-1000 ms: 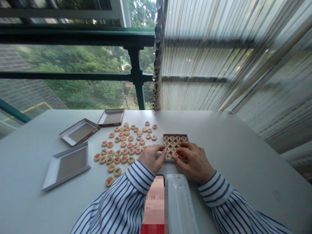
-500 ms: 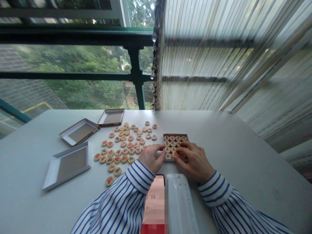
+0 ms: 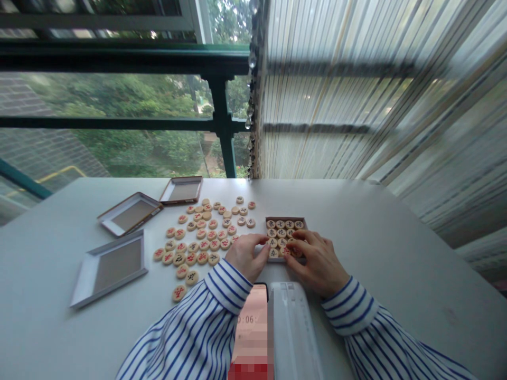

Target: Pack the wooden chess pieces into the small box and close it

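A small shallow box [image 3: 285, 218] holds rows of round wooden xiangqi pieces, most with dark characters. My left hand [image 3: 246, 257] is closed at the box's left wall, thumb and forefinger against it. Over the box's right side my right hand [image 3: 320, 264] bends down, thumb and fingertips around a red-marked xiangqi piece [image 3: 285, 251] in the front row. Its fingers partly cover the pieces on that side. Left of the box, many loose xiangqi pieces [image 3: 203, 245] with red or dark characters are spread on the white table [image 3: 380, 237]; a few show blank faces.
Three shallow trays or lids lie on the left: a white one [image 3: 83, 279], a brown-edged one [image 3: 103, 221] and another [image 3: 163, 198] behind. A phone [image 3: 253, 316] showing a timer and a white plastic case [image 3: 295, 327] lie in front of me. Window and string curtain [image 3: 317, 105] stand beyond.
Both hands stay in the same place at the box. The view shifts very slightly; no piece has visibly moved.
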A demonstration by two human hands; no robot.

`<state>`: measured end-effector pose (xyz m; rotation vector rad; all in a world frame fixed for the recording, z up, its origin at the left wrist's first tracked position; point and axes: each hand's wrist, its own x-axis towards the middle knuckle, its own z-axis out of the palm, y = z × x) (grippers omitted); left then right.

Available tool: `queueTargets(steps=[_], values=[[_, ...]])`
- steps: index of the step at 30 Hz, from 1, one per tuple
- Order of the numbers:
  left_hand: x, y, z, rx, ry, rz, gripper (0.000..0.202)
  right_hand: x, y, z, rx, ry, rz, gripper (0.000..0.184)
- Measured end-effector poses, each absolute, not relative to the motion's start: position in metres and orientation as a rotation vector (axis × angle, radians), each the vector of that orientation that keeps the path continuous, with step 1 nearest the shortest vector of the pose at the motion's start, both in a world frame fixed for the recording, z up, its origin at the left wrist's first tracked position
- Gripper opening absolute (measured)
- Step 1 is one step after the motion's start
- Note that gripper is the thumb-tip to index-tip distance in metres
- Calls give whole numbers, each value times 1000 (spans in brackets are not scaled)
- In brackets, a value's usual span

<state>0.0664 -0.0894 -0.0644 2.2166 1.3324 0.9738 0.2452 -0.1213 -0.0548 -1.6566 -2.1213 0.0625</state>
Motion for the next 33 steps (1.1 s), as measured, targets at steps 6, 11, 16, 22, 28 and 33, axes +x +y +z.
queueTargets(steps=[6, 11, 16, 22, 28, 33], values=[[67, -88, -65, 2209, 1327, 977, 19, 245, -122, -55, -1652, -2125, 76, 18], [67, -88, -65, 2210, 1324, 972, 19, 246, -122, -56, -1639, -2119, 60, 17], [66, -88, -66, 2209, 1316, 990, 18, 247, -121, -57, -1622, -2120, 48, 17], [67, -87, -66, 2210, 1318, 983, 18, 247, -121, -58, -1620, -2121, 43, 17], [66, -88, -64, 2206, 1332, 994, 18, 247, -122, -58, -1613, -2116, 43, 19], [65, -88, -61, 2208, 1348, 1034, 17, 247, -122, -57, -1569, -2086, -5, 24]])
